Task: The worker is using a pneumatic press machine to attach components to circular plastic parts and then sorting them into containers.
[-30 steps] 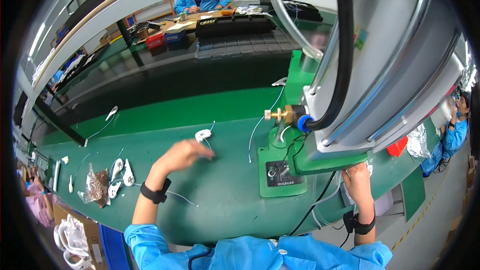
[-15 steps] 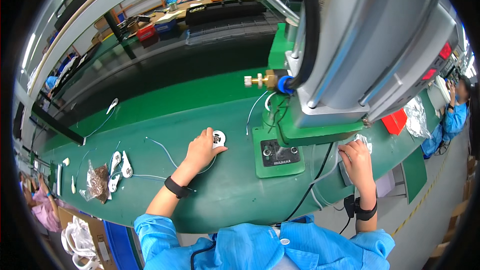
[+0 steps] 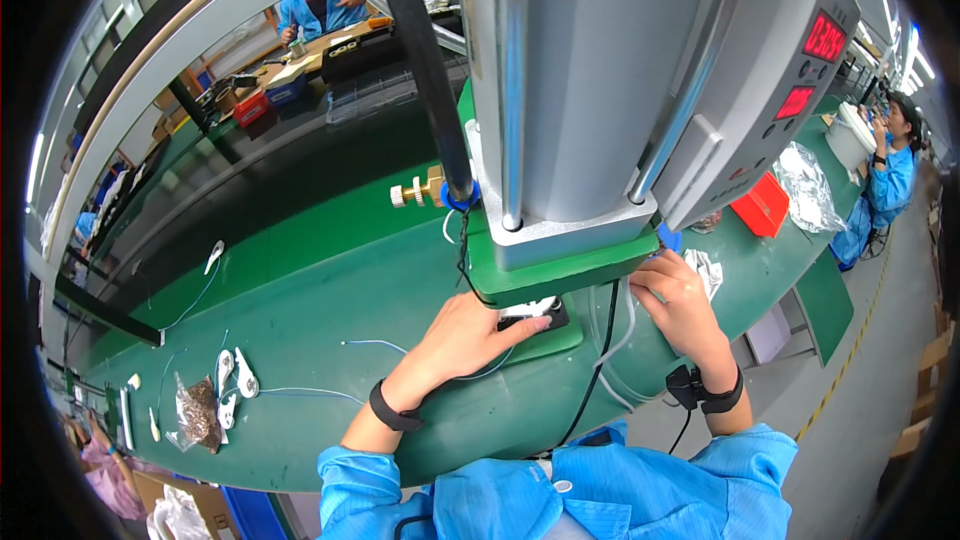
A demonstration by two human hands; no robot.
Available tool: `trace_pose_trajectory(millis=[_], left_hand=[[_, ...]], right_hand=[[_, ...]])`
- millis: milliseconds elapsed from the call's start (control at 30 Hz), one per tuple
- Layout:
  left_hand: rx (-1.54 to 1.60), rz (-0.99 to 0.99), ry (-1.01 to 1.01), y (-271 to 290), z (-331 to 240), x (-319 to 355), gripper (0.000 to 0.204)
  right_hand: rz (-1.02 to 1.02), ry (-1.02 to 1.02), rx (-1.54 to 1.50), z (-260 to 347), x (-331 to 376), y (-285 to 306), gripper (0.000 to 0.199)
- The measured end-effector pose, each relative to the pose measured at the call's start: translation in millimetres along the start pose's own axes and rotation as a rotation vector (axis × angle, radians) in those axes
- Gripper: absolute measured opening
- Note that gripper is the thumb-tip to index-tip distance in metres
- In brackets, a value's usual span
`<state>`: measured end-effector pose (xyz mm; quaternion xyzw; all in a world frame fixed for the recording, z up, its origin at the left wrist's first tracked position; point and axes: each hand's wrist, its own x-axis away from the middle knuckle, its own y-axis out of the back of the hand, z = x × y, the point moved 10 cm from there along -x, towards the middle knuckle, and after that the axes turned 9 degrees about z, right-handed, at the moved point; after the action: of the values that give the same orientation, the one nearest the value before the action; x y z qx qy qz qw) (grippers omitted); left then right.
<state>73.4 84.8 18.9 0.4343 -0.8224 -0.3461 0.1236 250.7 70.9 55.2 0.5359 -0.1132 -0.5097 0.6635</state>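
Note:
My left hand [image 3: 465,340] reaches under the grey press machine [image 3: 600,90] and holds a small white part [image 3: 528,308] on the black fixture [image 3: 558,320]. A thin pale wire [image 3: 375,344] trails from the part to the left over the green belt [image 3: 300,280]. My right hand [image 3: 680,305] rests against the right side of the machine's green plate [image 3: 570,272], next to a blue knob [image 3: 670,238], and I see nothing in it. Both wrists wear black straps.
More white parts [image 3: 235,380] and a small plastic bag [image 3: 195,410] lie at the belt's left. A brass fitting [image 3: 420,190] sticks out of the machine. A red bin [image 3: 762,205] and crumpled foil [image 3: 805,185] sit right. Co-workers in blue work at right [image 3: 885,180] and far back [image 3: 325,5].
My left hand picked a white part off the belt and carried it right, under the press. My head moved closer to the machine. My right hand stayed at the machine's right side.

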Motion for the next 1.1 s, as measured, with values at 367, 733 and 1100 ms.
trace_pose_trajectory(millis=[367,733,1100], left_hand=[[-0.055,0.041,0.097,7.8,14.2,-9.7,0.046],[0.020,-0.125,0.130,3.3,23.2,-1.0,0.041],[0.077,-0.093,0.169,-1.1,29.0,-0.6,0.044]], right_hand=[[-0.036,-0.028,-0.034,-12.8,10.0,7.5,0.014],[0.037,0.144,-0.435,27.7,-44.1,-24.9,0.021],[0.356,0.015,-0.451,13.6,-52.5,-88.2,0.025]])
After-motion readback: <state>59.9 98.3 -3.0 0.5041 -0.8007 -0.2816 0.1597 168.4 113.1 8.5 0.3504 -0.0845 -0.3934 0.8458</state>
